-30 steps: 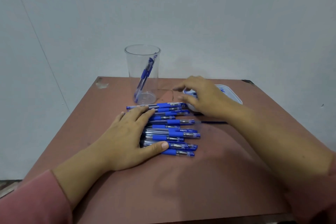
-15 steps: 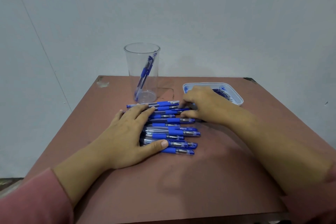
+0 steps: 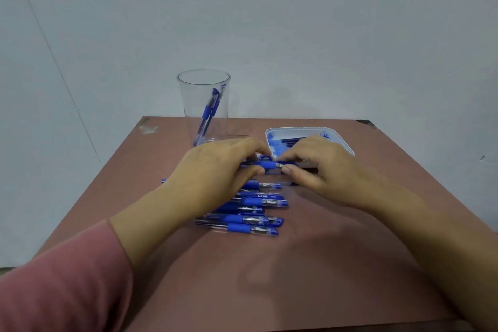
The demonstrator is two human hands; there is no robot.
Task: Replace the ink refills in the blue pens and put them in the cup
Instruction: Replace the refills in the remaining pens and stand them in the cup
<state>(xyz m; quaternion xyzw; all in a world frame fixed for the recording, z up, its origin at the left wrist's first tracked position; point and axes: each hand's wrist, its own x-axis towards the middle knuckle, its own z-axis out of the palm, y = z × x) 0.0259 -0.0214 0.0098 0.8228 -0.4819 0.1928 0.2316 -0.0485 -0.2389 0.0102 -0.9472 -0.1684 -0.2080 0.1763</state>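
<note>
On the surface (image 3: pixel 296 277), the cup (image 3: pixel 188 105) stands at the back left with a pen (image 3: pixel 208 113) leaning inside it. The tray (image 3: pixel 304 129) holding refills (image 3: pixel 291 141) lies to the cup's right. A row of pens (image 3: pixel 250 213) lies side by side in the middle, before the cup. Behind that row the left hand (image 3: pixel 215 178) and right hand (image 3: pixel 315 167) meet on the held pen (image 3: pixel 265 164), which lies crosswise just before the tray.

A plain pale grey-blue wall (image 3: pixel 296 21) fills the background, softly and evenly lit, with a thin dark line (image 3: pixel 51 51) slanting down its left part and a small dark mark (image 3: pixel 482 158) low on the right. In front of it stands a reddish-brown table (image 3: pixel 310 264), its matt top scuffed pale at the far left corner (image 3: pixel 147 127) and chipped dark at the far right corner (image 3: pixel 366 123).
</note>
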